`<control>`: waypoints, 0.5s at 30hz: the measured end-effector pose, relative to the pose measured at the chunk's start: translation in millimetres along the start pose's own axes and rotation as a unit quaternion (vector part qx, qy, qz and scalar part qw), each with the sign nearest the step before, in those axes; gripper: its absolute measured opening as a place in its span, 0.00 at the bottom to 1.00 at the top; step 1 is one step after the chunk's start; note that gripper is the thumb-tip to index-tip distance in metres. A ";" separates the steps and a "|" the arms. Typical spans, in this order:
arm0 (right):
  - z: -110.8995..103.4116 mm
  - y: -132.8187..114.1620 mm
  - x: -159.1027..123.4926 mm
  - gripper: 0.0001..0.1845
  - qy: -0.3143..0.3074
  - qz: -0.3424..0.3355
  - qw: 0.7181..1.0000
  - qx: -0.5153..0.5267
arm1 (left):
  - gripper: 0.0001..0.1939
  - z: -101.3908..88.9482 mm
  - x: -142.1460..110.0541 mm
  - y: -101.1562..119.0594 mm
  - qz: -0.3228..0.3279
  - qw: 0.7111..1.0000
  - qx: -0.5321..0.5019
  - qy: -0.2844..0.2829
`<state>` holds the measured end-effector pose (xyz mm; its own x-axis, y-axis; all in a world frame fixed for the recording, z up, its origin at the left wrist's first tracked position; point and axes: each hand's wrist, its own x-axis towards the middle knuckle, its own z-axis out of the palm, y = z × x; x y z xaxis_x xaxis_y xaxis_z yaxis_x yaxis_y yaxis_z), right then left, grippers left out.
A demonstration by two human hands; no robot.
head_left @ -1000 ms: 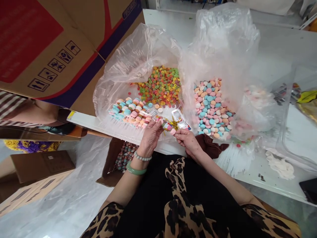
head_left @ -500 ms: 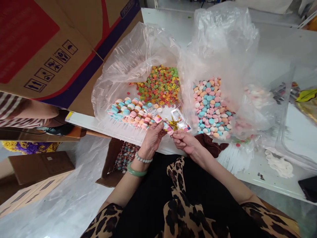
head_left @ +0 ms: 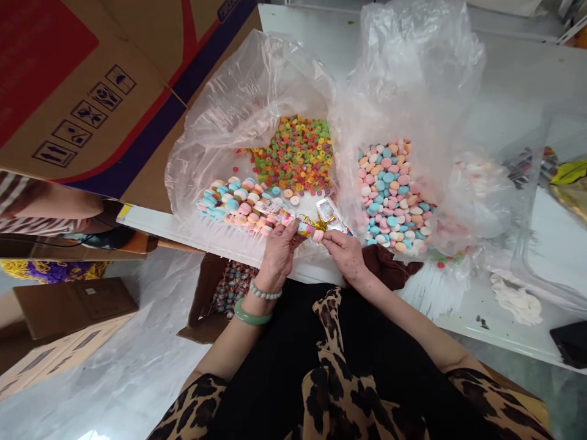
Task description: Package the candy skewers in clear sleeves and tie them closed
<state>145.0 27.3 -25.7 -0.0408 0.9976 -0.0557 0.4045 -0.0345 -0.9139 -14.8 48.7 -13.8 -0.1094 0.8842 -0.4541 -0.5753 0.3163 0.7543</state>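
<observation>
Pinched in my left hand (head_left: 279, 250) is a small clear plastic bag with a colourful print (head_left: 275, 212). Its printed part shows between my two hands. My right hand (head_left: 343, 252) has its fingertips closed on a pink candy piece (head_left: 318, 235) at the right end of this bag. Whether the candy lies inside the bag, I cannot tell. Gold twist ties (head_left: 320, 223) lie just behind my fingers, beside a stack of printed bags (head_left: 331, 214). Left of my left hand is a pile of candy skewers (head_left: 238, 205) in pink, blue and white, their pale sticks pointing toward me.
Behind my hands, large plastic bags hold gummy rings (head_left: 298, 153) and pastel candies (head_left: 387, 189). A brown cloth (head_left: 387, 267), white sticks (head_left: 435, 290) and white gloves (head_left: 516, 297) lie rightward. A big carton (head_left: 151, 140) stands left; below, an open box (head_left: 202, 305) contains wrapped pieces.
Both hands stay close together at the small bag, with slight finger shifts. My right fingertips have moved a little upward with the pink candy. The view has drifted slightly.
</observation>
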 end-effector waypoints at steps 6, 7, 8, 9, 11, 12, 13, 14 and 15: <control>-1.8 4.4 -2.2 0.16 0.023 -0.153 0.961 -0.228 | 0.19 -1.7 -1.2 0.0 -0.030 0.999 0.007 -0.035; -2.1 4.6 -2.4 0.17 0.026 -0.168 0.952 -0.255 | 0.19 -2.0 -1.9 -0.7 -0.035 0.999 0.006 -0.040; -2.8 4.9 -2.5 0.17 0.027 -0.179 0.944 -0.277 | 0.20 -2.2 -2.6 -1.4 -0.041 0.998 0.006 -0.043; -3.8 5.2 -2.4 0.17 0.025 -0.185 0.938 -0.293 | 0.20 -2.4 -3.3 -2.1 -0.049 0.998 0.007 -0.044; -5.7 6.0 -2.4 0.17 0.016 -0.190 0.933 -0.305 | 0.20 -2.3 -4.7 -3.6 -0.057 0.997 0.017 -0.042; -6.1 6.1 -2.5 0.17 0.009 -0.190 0.934 -0.301 | 0.20 -1.8 -5.5 -4.5 -0.055 0.997 0.022 -0.042; -5.9 6.0 -2.7 0.17 0.005 -0.187 0.938 -0.293 | 0.19 -0.9 -6.5 -5.3 -0.048 0.998 0.027 -0.043; -5.0 5.5 -3.2 0.17 0.004 -0.180 0.943 -0.279 | 0.18 0.3 -7.4 -6.2 -0.039 0.998 0.030 -0.046; -3.6 4.4 -3.6 0.16 0.007 -0.168 0.952 -0.256 | 0.17 1.6 -8.4 -7.0 -0.032 0.998 0.031 -0.050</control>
<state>150.2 23.7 -28.1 -0.2359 0.9481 0.2131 0.7632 0.3165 -0.5634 -8.6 39.6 -14.4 0.0079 0.8905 -0.4548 -0.5273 0.3902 0.7548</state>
